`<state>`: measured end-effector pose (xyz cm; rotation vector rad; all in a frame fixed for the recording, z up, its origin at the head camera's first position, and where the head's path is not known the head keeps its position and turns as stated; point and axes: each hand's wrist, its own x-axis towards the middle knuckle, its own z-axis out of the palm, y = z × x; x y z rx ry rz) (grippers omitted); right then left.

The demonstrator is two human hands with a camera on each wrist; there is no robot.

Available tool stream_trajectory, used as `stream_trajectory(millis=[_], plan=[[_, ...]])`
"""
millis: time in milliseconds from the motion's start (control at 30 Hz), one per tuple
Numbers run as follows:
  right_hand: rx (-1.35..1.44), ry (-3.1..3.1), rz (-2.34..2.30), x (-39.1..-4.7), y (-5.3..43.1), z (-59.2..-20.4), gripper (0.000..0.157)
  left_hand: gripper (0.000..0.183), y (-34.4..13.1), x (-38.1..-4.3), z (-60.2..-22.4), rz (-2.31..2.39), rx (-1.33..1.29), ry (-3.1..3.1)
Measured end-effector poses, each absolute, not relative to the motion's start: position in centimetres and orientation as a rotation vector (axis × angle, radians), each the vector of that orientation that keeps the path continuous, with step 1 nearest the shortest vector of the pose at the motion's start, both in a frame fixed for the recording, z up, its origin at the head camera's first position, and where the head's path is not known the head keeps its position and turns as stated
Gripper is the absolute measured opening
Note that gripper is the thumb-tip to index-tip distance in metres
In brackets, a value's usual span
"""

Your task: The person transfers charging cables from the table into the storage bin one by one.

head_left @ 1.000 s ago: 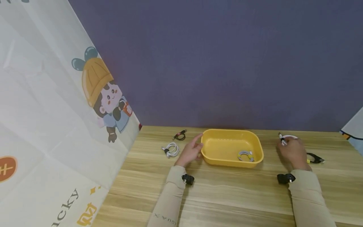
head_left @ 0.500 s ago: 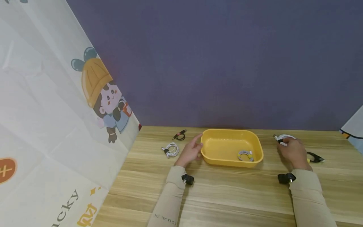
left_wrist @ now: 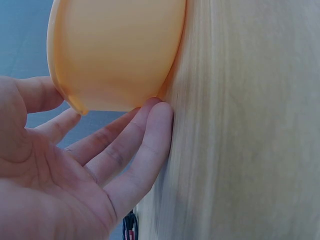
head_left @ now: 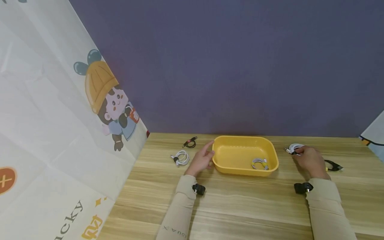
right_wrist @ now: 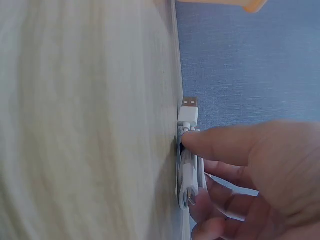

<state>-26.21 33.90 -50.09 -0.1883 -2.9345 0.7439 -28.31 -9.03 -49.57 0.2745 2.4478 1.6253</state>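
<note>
A coiled white USB cable (head_left: 295, 148) with a black tie lies low over the table's right back part. My right hand (head_left: 310, 161) grips it, thumb on the tie; the right wrist view shows its USB plug (right_wrist: 188, 112) sticking out beyond the thumb and the fingers on the coil's other side. At the left end of a yellow plastic tub (head_left: 234, 171), my left hand (head_left: 200, 161) rests loosely extended fingers against the rim and outer wall. A grey cable coil with a yellow tie (head_left: 259, 164) lies inside the tub, toward its right front corner.
Left of the tub lie a small black cable (head_left: 190, 143) and a white cable coil (head_left: 181, 158) with a black tie. Another black cable (head_left: 333, 165) with a yellow tie lies right of my right hand, partly hidden by it. A dark panel (head_left: 240, 66) rises behind the table.
The white USB cable in my right hand has shifted and turned leftward, its plug end now pointing toward the tub. My left hand and the tub have stayed put.
</note>
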Motion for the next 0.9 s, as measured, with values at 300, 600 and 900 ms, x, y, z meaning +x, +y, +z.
stream_trajectory(millis=[300,600,900], plan=[[-0.189,-2.954,0.728,-26.04,33.75,-49.75,0.033,0.050,-9.07,-28.45,-49.80,1.623,0.276,2.449],[-0.172,-2.949,0.721,-25.91,33.65,-49.56,0.031,0.049,-9.04,-28.41,-49.72,1.625,0.277,2.452],[-0.162,-2.914,0.712,-25.99,33.48,-49.75,0.031,0.049,-9.04,-28.43,-49.78,1.627,0.282,2.448]])
